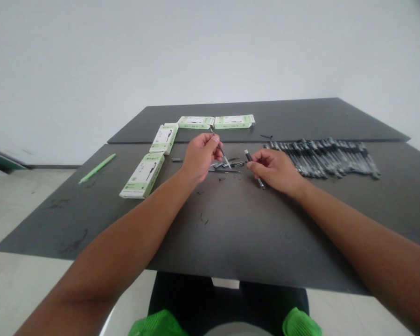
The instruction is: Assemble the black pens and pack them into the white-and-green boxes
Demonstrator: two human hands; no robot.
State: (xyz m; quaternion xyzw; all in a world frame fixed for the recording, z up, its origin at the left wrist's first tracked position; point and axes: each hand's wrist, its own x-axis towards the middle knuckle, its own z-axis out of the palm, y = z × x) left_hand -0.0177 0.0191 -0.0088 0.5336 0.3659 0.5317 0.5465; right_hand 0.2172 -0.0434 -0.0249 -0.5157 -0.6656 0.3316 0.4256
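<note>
My left hand [200,155] is closed in a pinch on a thin pen refill [224,156] that slants down to the right, its tip over a small pile of loose pen parts [231,164]. My right hand [275,170] is closed around a black pen barrel [249,157], whose one end sticks out toward the left hand and whose other end shows below the fingers. Both hands hover just above the dark table [231,224] near its middle, a short gap apart.
A long row of several black pens [327,157] lies to the right. Several green and white boxes [144,175] lie to the left and at the back [215,122]. A green pen [97,168] rests near the left edge. Green shoes show below the table.
</note>
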